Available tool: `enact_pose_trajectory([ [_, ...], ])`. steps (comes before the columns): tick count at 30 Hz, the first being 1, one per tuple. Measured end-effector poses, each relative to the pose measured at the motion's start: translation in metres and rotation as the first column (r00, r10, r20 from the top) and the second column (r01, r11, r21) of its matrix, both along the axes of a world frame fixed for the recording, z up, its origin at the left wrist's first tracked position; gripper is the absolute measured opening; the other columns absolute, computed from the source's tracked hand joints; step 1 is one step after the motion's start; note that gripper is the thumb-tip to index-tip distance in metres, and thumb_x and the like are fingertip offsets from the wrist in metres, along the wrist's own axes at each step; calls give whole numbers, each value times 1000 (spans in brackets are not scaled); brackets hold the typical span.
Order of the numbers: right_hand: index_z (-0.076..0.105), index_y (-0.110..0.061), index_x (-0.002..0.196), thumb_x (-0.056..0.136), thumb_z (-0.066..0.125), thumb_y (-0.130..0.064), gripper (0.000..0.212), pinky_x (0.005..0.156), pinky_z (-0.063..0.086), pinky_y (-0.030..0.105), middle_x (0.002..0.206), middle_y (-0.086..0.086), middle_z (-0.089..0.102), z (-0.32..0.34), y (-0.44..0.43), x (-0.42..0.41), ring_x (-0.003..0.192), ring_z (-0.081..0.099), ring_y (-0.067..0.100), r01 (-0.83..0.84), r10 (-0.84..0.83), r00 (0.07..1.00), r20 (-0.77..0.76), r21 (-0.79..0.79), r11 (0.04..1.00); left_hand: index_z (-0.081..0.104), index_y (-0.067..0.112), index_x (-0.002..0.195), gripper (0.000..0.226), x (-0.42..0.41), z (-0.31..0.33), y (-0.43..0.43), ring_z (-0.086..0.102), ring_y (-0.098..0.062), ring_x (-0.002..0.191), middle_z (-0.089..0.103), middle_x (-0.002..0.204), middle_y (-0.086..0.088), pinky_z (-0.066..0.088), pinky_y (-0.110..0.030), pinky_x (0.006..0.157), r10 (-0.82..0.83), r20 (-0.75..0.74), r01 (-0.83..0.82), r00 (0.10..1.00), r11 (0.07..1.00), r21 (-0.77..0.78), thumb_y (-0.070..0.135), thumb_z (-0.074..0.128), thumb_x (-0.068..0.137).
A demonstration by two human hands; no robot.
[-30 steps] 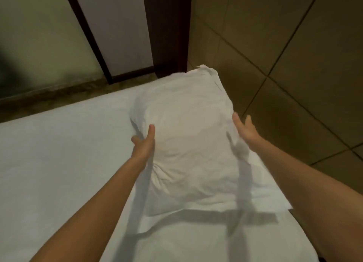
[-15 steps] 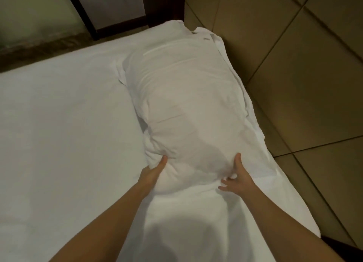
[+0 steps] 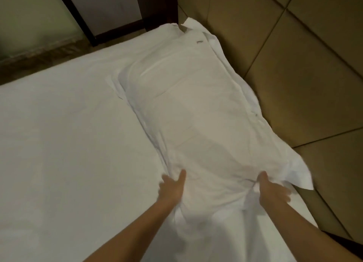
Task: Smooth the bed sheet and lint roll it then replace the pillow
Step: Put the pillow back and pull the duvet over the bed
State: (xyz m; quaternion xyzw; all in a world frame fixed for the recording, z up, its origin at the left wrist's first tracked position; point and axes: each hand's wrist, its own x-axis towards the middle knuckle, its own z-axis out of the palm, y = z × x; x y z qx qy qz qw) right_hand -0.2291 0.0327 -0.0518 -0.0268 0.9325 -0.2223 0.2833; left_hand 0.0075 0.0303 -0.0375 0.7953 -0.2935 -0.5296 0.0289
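The white pillow (image 3: pixel 188 112) lies flat on the white bed sheet (image 3: pixel 64 153), lengthwise along the padded headboard on the right. Both my hands are at its near end. My left hand (image 3: pixel 172 189) rests against the near left corner, thumb up on the pillow and fingers spread and blurred on the sheet side. At the near right corner, my right hand (image 3: pixel 273 193) pinches the pillowcase, where the fabric bunches beside my thumb. A loose flap of the case (image 3: pixel 298 173) sticks out to the right. No lint roller is in view.
The tan padded headboard (image 3: pixel 294 65) runs along the right, close to the pillow. A dark wooden frame (image 3: pixel 157 8) and pale wall panels stand beyond the bed's far edge. The sheet stretches broad and smooth to the left of the pillow.
The pillow went from held up at its sides to lying flat by the headboard. My hands slid down to its near end, and the right hand now bunches the case.
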Motion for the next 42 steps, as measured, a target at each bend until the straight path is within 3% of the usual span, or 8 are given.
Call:
enact_pose_trajectory([
  [3, 22, -6, 149, 88, 59, -45, 80, 106, 29, 52, 146, 25, 34, 21, -35, 15, 132, 36, 40, -319, 317, 918, -237, 31, 947, 9, 23, 151, 73, 13, 20, -53, 22, -30, 140, 18, 156, -8, 21, -46, 112, -108, 267, 212, 958, 892, -400, 55, 40, 92],
  [10, -29, -48, 134, 80, 23, -80, 82, 105, -19, 60, 155, 1, -28, 2, -136, 75, 141, -23, 39, -954, 953, 124, -276, 231, 191, -15, 55, 138, 62, -18, -19, -173, -24, -33, 140, -21, 155, 9, -8, -66, 106, -381, 510, 618, 771, 640, -456, 68, 20, 89],
  [17, 10, -40, 148, 78, 5, -86, 83, 98, 18, 77, 152, 16, 30, -114, -176, 44, 135, 25, 53, -912, 918, 262, -299, 234, 337, -21, 55, 135, 66, -59, -117, -225, -30, -40, 135, -25, 154, 8, -10, -75, 96, -441, 645, 746, 624, 581, -324, 79, 7, 80],
  [22, -25, -44, 141, 73, 10, -83, 85, 111, -4, 61, 158, 4, -18, -111, -173, 49, 144, -12, 39, -890, 958, 207, -200, 368, 269, -9, 51, 142, 62, -52, -129, -220, -23, -41, 138, -18, 156, 6, -10, -74, 97, -457, 651, 770, 606, 541, -338, 68, 19, 89],
  [27, 43, -18, 142, 95, 28, -46, 57, 105, 24, 48, 144, 18, 44, -95, -89, 82, 129, 43, 41, -928, 838, 209, -504, 167, 332, 45, 30, 137, 45, -15, -125, -143, 36, -32, 135, 42, 146, -6, 20, -55, 110, -280, 609, 669, 742, 357, -652, 39, 30, 96],
  [29, 34, -22, 147, 100, 21, -42, 52, 108, 19, 45, 145, 15, 42, -94, -28, 91, 132, 37, 36, -964, 845, 107, -523, 154, 218, 44, 27, 138, 45, 1, -124, -87, 35, -28, 135, 42, 145, -8, 17, -44, 114, -399, 527, 653, 751, 325, -684, 38, 22, 101],
  [34, 35, -21, 143, 99, 9, -53, 60, 109, 13, 50, 143, 30, 38, -74, 73, 146, 133, 30, 44, -962, 956, 101, -276, 216, 164, 27, 34, 145, 47, 49, -95, 18, 13, -9, 144, 19, 155, 7, 8, -24, 117, -630, 118, 563, 768, 576, -592, 45, 29, 99],
  [42, 44, -12, 141, 97, 22, -39, 56, 110, 15, 43, 137, 10, 53, -3, 61, 265, 129, 45, 31, -994, 960, 78, -270, 48, 94, 49, 18, 136, 41, 158, -17, 46, 41, -14, 131, 48, 141, 1, 24, -19, 105, -261, 55, 247, 964, 795, -553, 35, 39, 100],
])
